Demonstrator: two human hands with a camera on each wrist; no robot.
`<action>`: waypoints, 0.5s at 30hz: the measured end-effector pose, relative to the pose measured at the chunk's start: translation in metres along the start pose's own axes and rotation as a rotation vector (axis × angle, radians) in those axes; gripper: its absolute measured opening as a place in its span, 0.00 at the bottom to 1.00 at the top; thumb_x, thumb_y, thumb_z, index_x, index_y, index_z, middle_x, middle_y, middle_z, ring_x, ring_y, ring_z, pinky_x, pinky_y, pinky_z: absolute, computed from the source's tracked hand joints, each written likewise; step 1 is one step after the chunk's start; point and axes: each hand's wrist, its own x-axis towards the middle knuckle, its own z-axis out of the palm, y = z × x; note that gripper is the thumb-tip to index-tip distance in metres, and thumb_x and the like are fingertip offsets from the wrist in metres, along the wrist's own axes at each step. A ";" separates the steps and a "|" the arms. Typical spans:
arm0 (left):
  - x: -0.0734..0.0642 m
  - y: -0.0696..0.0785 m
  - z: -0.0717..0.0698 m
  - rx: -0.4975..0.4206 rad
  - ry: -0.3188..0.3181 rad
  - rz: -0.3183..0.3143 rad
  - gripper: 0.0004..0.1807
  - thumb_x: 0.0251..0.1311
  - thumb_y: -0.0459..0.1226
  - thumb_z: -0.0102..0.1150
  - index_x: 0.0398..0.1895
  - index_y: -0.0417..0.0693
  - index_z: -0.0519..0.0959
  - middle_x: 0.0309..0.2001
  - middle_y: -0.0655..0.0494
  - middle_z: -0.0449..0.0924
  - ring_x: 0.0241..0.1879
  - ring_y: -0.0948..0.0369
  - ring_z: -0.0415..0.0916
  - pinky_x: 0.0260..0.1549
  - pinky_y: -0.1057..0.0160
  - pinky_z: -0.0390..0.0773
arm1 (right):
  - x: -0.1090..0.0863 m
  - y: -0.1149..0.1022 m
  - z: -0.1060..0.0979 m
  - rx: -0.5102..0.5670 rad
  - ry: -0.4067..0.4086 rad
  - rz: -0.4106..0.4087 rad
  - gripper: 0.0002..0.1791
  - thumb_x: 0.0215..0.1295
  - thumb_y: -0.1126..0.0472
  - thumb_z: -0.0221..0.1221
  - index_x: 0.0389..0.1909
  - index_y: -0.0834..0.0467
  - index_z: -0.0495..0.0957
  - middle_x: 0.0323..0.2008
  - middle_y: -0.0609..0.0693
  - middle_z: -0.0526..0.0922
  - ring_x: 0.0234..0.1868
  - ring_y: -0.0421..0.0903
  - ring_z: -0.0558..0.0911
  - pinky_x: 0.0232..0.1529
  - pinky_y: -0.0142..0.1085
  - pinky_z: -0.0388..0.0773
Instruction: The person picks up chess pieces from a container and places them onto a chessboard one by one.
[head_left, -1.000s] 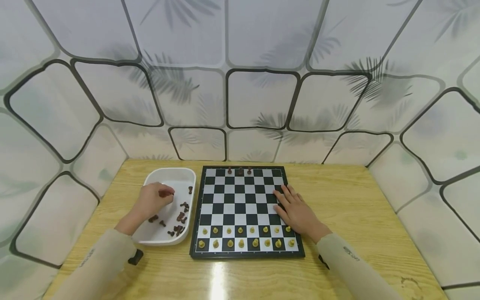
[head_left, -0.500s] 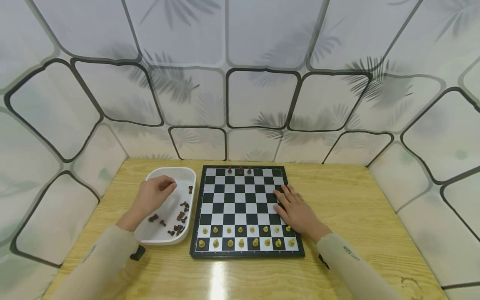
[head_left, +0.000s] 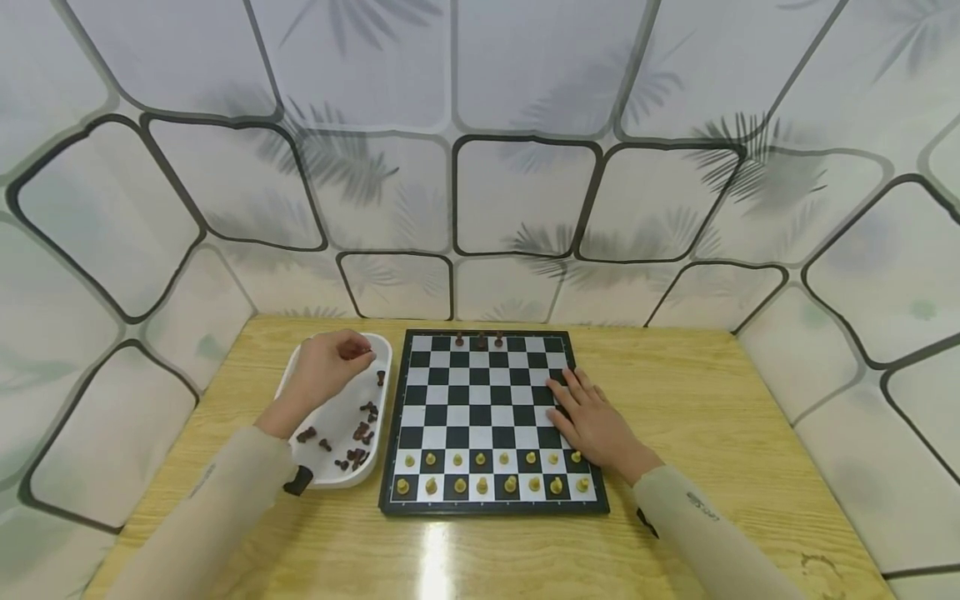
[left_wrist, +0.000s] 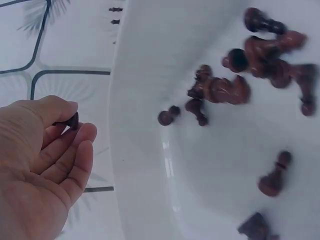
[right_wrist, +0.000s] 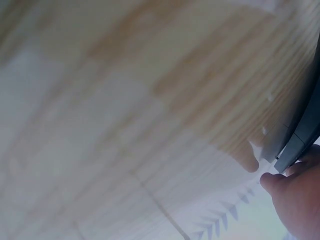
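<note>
The left hand [head_left: 326, 368] pinches 1 chess piece [left_wrist: 73, 121] near the tray's [left_wrist: 137, 150] far edge; a loosened pinch could drop it. Shifting the right hand [head_left: 597, 427], spread on the board's [head_left: 480, 396] right edge, could jolt pieces.

My head feed is evenly bright, with 1 white glare streak on the table [head_left: 675, 400] at 6 o'clock; the patterned wall [head_left: 877, 275] looks stretched toward 3 o'clock. My left-wrist feed runs cooler — dark chess pieces [left_wrist: 280, 72] at 2 o'clock look soft, and thin highlights line the tray [left_wrist: 137, 125]. My right-wrist feed is hazy, wood grain badly blurred.
</note>
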 end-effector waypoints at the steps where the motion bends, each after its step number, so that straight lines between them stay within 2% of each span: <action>1: 0.003 0.002 0.000 -0.002 -0.002 0.003 0.08 0.67 0.37 0.69 0.42 0.41 0.86 0.38 0.45 0.90 0.38 0.50 0.87 0.39 0.53 0.84 | 0.000 0.000 0.000 0.000 0.000 0.000 0.36 0.83 0.42 0.46 0.83 0.55 0.58 0.84 0.63 0.53 0.85 0.65 0.50 0.79 0.65 0.56; 6: 0.016 0.010 0.002 -0.037 -0.003 0.032 0.07 0.67 0.35 0.69 0.41 0.39 0.87 0.38 0.43 0.90 0.38 0.48 0.88 0.39 0.50 0.85 | 0.000 0.001 0.001 0.001 0.000 0.000 0.36 0.83 0.42 0.46 0.83 0.55 0.58 0.84 0.63 0.52 0.85 0.65 0.50 0.79 0.65 0.56; 10: 0.026 0.016 0.007 -0.058 -0.015 0.047 0.10 0.67 0.36 0.70 0.45 0.37 0.88 0.42 0.41 0.91 0.41 0.46 0.89 0.42 0.48 0.87 | 0.001 0.001 0.001 -0.001 0.006 -0.001 0.36 0.83 0.42 0.46 0.83 0.55 0.58 0.84 0.63 0.53 0.85 0.65 0.50 0.78 0.65 0.57; 15: 0.038 0.022 0.015 -0.052 -0.048 0.017 0.14 0.70 0.39 0.68 0.51 0.39 0.88 0.47 0.41 0.90 0.44 0.46 0.88 0.43 0.46 0.86 | 0.000 0.002 0.002 -0.011 0.009 -0.004 0.36 0.83 0.42 0.46 0.83 0.55 0.58 0.84 0.64 0.53 0.85 0.65 0.50 0.78 0.65 0.57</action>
